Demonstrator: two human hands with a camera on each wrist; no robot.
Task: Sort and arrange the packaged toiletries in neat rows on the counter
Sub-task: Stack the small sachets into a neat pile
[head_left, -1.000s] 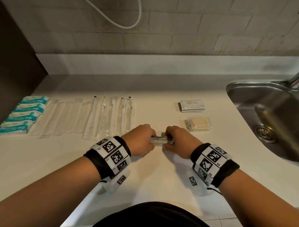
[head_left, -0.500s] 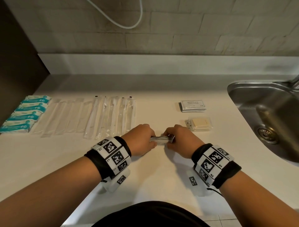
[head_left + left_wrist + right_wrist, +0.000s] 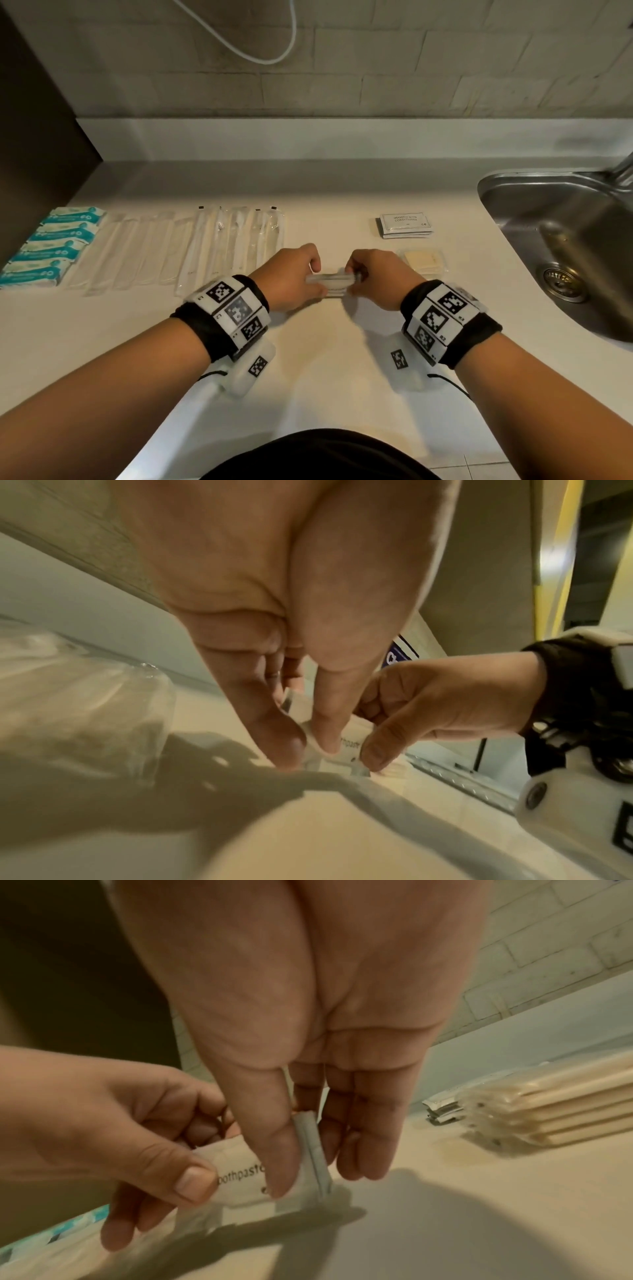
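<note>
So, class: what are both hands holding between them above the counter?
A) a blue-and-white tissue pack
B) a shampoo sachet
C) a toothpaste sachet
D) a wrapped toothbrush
C: the white toothpaste sachet pinched by the left hand and right hand shows the print "othpast" between the thumbs.

Black wristbands [image 3: 219, 329] bear white square-coded marker tags [image 3: 442, 313], apparently with thin cables.

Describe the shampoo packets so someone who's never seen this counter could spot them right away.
Start at the steel sink on the right of the counter. Just left of its rim lies a small stack of flat white packets. Unlike the clear-wrapped cream bars nearer the person, its top packet is printed "shampoo with conditioner".
</note>
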